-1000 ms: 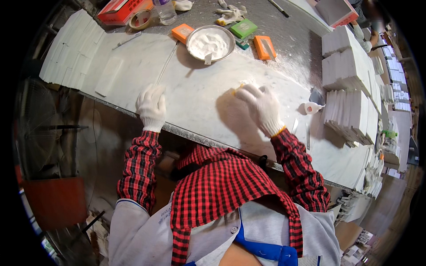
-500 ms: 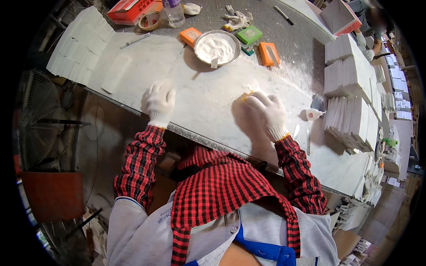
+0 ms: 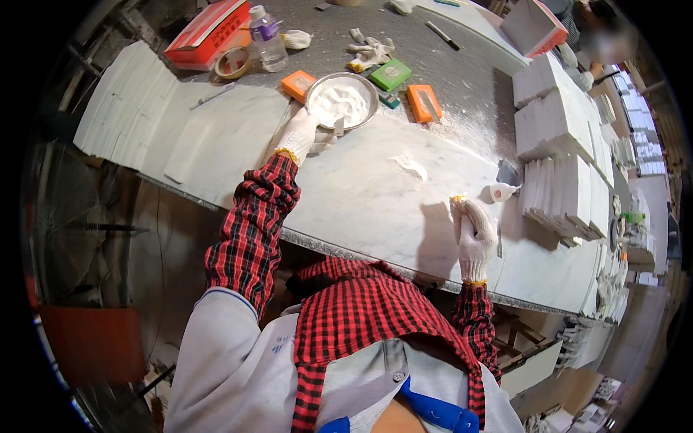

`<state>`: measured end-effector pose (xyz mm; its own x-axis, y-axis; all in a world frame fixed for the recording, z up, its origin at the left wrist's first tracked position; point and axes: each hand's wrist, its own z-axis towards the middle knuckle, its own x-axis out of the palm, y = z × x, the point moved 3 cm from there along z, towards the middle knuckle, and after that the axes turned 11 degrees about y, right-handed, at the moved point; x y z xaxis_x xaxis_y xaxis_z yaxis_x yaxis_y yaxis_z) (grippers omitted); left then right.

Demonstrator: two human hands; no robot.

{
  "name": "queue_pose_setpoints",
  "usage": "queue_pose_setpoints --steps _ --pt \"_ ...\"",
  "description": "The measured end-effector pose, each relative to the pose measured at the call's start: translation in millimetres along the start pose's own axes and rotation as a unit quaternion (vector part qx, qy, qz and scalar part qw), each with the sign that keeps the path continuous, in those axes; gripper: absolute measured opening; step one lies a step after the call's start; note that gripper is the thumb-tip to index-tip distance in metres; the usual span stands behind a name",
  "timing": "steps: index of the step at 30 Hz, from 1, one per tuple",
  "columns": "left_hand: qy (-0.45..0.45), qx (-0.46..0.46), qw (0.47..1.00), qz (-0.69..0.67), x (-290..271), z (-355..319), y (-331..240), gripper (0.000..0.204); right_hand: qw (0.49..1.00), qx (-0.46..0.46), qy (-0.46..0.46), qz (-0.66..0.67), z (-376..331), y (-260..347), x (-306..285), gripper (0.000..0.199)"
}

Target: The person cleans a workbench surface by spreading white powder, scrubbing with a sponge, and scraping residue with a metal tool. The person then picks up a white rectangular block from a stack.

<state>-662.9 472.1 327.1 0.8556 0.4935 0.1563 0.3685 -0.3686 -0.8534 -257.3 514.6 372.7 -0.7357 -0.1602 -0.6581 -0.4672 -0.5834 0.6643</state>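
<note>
A round metal bowl of white powder stands toward the middle of the stone bench, with a small flat metal piece at its near rim. My left hand, in a white knitted glove, is closed at the bowl's near left edge, its fingers partly hidden there. My right hand, gloved alike, is closed over the near right of the bench. It pinches a white knitted wad with a yellow edge. Between my hands and beyond them lies a smear of white powder on the pale marble slab.
Orange boxes and a green box surround the bowl. White tile stacks stand left and right. A small white squeeze bottle lies by the right stack. At the back left are a water bottle and tape roll.
My left hand has gone from the bench's front edge forward and right to the bowl. My right hand has drawn back and right, off the powder smear. The view has shifted slightly.
</note>
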Motion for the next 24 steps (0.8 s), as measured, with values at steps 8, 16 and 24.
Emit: queue_pose_setpoints --steps 8,16,24 --pt "-0.075 0.067 0.995 -0.015 61 12 25 0.027 0.993 0.074 0.056 -0.07 45 -32 19 0.022" --pt "-0.093 0.088 0.986 -0.108 130 -7 47 0.023 0.983 0.112 0.075 -0.123 105 -39 72 0.023" --pt "-0.058 0.069 0.981 -0.173 141 -12 50 0.041 0.991 -0.023 0.123 -0.052 95 -25 86 0.023"
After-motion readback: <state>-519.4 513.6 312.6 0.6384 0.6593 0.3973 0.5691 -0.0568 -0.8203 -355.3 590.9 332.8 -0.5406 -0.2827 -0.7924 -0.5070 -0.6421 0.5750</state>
